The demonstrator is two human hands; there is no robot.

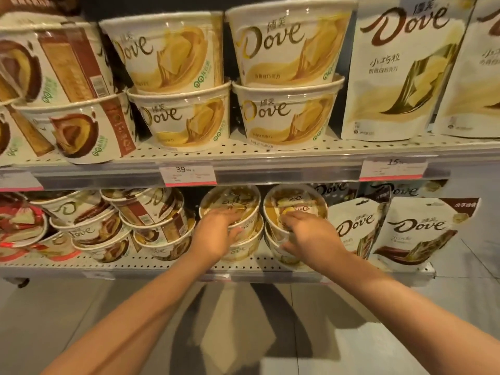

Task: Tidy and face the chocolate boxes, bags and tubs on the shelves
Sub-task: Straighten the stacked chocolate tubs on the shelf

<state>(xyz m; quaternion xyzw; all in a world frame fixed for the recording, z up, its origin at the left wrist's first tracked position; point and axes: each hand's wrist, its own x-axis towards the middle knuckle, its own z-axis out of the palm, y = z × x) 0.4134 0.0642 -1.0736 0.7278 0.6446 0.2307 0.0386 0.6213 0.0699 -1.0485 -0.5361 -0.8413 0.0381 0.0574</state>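
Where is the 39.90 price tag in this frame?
In the head view, the 39.90 price tag sits on the upper shelf's front rail, centre-left, below the stacked white-chocolate tubs and above the left hand.

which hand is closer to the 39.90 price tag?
Left. The left hand sits on a tub stack almost directly below the price tag; the right hand is on the next stack, farther right.
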